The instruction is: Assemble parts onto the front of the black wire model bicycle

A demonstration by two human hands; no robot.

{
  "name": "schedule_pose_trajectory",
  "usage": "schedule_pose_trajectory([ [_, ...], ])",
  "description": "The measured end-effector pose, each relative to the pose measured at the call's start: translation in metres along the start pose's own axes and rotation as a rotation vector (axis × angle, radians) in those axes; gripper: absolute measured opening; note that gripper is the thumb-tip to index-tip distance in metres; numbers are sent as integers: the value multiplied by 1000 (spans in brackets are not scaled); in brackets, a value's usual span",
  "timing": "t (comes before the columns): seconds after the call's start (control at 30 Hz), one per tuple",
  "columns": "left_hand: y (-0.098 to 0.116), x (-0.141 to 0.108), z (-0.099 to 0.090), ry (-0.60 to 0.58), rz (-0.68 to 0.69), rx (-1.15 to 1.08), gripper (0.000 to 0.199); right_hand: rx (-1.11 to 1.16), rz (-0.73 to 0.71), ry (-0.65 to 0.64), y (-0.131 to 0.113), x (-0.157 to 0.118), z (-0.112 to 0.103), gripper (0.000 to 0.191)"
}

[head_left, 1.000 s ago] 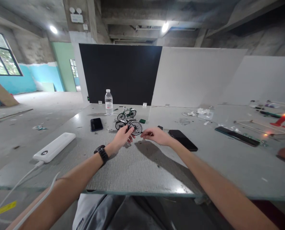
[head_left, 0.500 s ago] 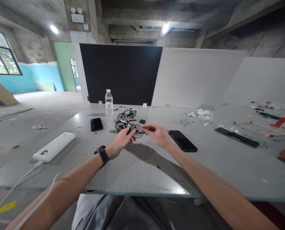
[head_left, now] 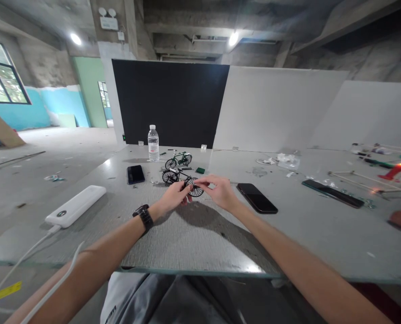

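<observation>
A small black model bicycle [head_left: 177, 175] stands on the grey table [head_left: 193, 234] in front of me. My left hand [head_left: 173, 196], with a black watch on the wrist, pinches the bicycle near its front wheel [head_left: 195, 188]. My right hand [head_left: 219, 191] meets it from the right, its fingertips closed on the same wheel end. A second, green model bicycle [head_left: 178, 159] stands just behind, untouched.
A water bottle [head_left: 153, 143] stands at the back. A dark phone [head_left: 136, 174] lies left of the bicycles, another phone [head_left: 257, 197] to the right of my right hand. A white power bank [head_left: 75, 205] with cable lies far left. Small parts and sticks litter the right side.
My right hand has moved left from the table surface to the black bicycle's front wheel and closed on it. My left hand has stayed on the bicycle.
</observation>
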State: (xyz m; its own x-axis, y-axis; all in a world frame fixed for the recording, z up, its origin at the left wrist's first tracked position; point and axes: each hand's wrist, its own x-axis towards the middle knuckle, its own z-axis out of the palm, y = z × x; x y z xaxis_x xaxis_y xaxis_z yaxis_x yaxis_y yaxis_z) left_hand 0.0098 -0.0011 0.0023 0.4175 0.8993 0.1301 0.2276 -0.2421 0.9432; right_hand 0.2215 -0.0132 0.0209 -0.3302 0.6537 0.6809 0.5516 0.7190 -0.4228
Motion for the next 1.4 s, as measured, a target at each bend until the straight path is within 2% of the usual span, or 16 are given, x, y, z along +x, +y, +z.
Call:
schedule_pose_trajectory([
  [0.4,-1,0,1,25,9,29,31,-170,-150,-152,-9,1,-5,25],
  [0.57,-3,-1,1,11,49,84,39,-247,-93,-183,-11,1,-4,21],
  [0.9,-5,-1,0,6,60,87,42,-160,-16,-161,-15,2,-6,15],
  [1.07,-4,-1,2,34,46,83,38,-73,50,-134,-16,3,-4,12],
  [1.2,-2,-1,2,50,62,85,34,-78,46,-125,-12,3,-3,15],
  [1.4,-5,0,1,46,97,114,33,-87,119,-117,-7,2,1,14],
])
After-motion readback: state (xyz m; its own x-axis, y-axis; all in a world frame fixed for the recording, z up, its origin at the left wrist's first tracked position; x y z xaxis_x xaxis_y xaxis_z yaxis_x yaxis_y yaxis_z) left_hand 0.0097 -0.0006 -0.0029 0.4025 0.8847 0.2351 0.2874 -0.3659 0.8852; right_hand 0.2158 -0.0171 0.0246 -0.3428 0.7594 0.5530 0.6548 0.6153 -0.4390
